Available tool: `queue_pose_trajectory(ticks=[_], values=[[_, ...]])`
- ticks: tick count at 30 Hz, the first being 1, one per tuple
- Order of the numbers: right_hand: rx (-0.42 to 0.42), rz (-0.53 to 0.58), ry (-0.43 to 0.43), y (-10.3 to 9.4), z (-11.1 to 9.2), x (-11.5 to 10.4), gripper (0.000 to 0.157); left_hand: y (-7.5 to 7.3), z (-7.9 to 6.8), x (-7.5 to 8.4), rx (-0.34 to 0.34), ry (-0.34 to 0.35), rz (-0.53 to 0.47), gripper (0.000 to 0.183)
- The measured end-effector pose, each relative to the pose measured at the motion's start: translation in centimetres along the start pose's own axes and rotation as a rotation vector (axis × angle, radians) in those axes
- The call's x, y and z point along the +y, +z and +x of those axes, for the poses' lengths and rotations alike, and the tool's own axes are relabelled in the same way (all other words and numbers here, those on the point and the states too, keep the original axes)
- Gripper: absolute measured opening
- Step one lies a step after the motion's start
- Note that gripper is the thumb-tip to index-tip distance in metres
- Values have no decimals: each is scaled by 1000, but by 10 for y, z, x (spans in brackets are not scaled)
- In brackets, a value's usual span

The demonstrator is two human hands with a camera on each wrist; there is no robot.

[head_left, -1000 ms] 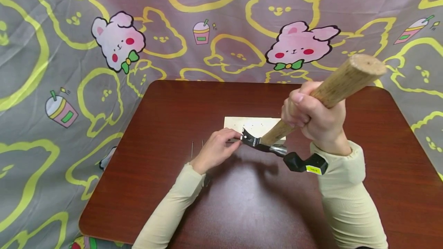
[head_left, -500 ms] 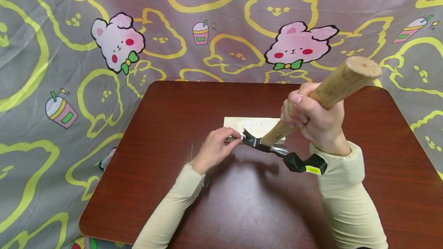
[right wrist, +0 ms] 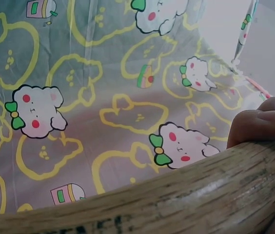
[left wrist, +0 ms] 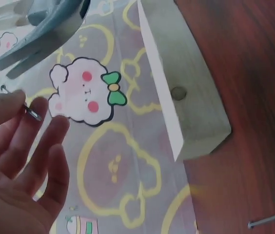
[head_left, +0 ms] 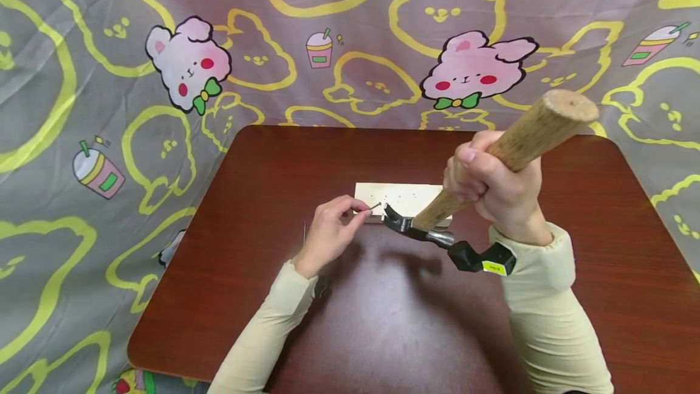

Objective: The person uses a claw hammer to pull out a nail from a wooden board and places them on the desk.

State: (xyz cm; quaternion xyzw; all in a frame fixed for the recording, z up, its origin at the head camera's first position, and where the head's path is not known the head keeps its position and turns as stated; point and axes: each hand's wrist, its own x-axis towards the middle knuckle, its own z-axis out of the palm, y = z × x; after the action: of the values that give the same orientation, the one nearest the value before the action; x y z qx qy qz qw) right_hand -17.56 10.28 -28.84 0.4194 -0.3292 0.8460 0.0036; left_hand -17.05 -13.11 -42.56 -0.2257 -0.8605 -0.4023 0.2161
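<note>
My left hand (head_left: 328,233) pinches a nail (head_left: 375,206) between thumb and fingertips, its head pointing up and right. In the left wrist view that nail (left wrist: 32,112) is just below the forked claw (left wrist: 42,41) of a hammer, with a gap between them. My right hand (head_left: 497,184) grips the hammer (head_left: 538,129) by its wooden handle, the butt up and the head down, claw toward the left hand. Behind the hammer head lies a pale wooden block (head_left: 401,192) with several small dark marks on top. The right wrist view shows the handle (right wrist: 176,190) and fingers (right wrist: 257,127).
Another nail (head_left: 304,231) lies on the brown table (head_left: 262,181) left of my left hand. On the block's side is a round dark spot (left wrist: 179,93). A patterned cloth (head_left: 377,35) hangs behind and to the left of the table.
My left hand has drawn back leftward from the hammer's claw, and the nail in its fingers now shows clearly. The right hand and hammer have hardly moved.
</note>
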Motion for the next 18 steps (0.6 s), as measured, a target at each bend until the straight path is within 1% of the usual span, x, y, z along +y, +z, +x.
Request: queue_pose_trajectory(ticks=[3,5,7,9,11,14,18], values=[[5,-9,2,0,-1,-1,25,-9,0,-3,55,-53,9,7],[11,-9,-1,0,-1,-2,25,-19,-2,-8,93,-104,24,7],[14,-16,-4,-1,-2,-3,26,-31,-6,-13,119,-168,47,6],[14,-21,-6,-2,-3,-5,26,-44,-11,-20,127,-244,87,5],[17,-23,-9,-3,-3,-6,26,-55,-18,-26,111,-328,128,5],[22,-22,-24,-4,-5,-9,26,-69,-27,-37,51,-444,201,8],[27,-8,-40,-4,-7,-10,26,-78,-40,-52,-47,-582,283,12]])
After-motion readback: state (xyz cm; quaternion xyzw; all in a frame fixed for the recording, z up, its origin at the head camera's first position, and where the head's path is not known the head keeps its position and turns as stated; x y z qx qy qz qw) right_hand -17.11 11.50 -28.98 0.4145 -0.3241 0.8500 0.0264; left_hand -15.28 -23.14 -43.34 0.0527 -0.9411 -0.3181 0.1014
